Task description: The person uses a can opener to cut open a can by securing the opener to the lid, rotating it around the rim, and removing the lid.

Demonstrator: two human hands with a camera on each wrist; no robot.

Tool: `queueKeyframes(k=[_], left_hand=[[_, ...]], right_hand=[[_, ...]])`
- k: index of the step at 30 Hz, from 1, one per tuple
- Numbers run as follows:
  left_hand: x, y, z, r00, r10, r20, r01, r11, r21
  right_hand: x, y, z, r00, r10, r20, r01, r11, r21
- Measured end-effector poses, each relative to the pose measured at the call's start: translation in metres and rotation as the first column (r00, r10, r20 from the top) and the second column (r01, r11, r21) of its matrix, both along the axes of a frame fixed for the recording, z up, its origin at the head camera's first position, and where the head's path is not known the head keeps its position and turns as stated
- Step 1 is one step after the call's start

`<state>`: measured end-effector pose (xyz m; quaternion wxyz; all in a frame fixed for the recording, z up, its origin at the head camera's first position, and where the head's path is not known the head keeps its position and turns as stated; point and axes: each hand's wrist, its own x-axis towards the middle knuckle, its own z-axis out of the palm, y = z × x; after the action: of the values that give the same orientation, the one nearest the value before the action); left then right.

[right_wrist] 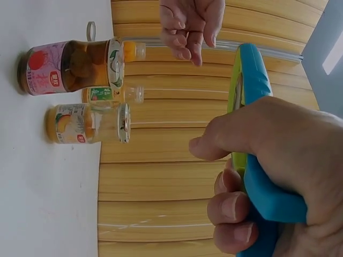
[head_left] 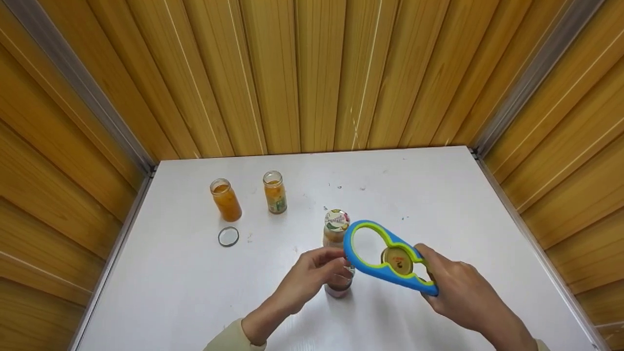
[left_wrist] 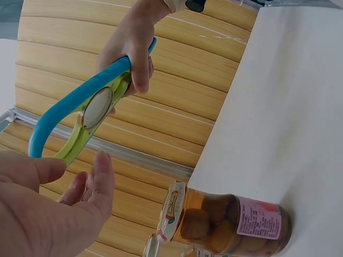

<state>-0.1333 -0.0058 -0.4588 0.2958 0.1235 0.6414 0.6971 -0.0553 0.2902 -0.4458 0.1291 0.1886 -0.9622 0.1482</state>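
Observation:
My right hand grips the handles of a blue and green jar opener, held up above the table. A round gold lid sits in the opener's smaller opening. My left hand is by the opener's rounded far end, fingers relaxed and holding nothing; whether a fingertip touches it, I cannot tell. Below and partly hidden by that hand stands a lidded jar with a pink label, dark round fruit inside. Just behind it is another lidded jar with a peach label, its fruit-printed lid visible from above.
Two uncovered jars of orange contents, a left one and a right one, stand at the back left of the white table. A loose lid lies in front of the left one. Wood-patterned walls enclose the table.

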Motion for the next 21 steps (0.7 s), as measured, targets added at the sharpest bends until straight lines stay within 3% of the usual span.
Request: queueKeyframes(k=[9,15,21], left_hand=[[0.004,0.018,-0.013,0.997,-0.078,0.026,0.078,0.997,0.009],[0.007,0.023,-0.015,0.994,-0.113,0.01,0.113,0.993,-0.035],[0.01,0.024,-0.017,0.985,-0.164,0.047,0.161,0.985,0.057]], right_hand=[[0.001,-0.011,-0.005,0.994,0.067,0.089,-0.065,0.998,-0.024],[0.002,-0.015,-0.008,0.985,0.097,0.143,-0.092,0.995,-0.045],[0.002,-0.017,-0.014,0.98,0.139,0.141,-0.129,0.989,-0.077]])
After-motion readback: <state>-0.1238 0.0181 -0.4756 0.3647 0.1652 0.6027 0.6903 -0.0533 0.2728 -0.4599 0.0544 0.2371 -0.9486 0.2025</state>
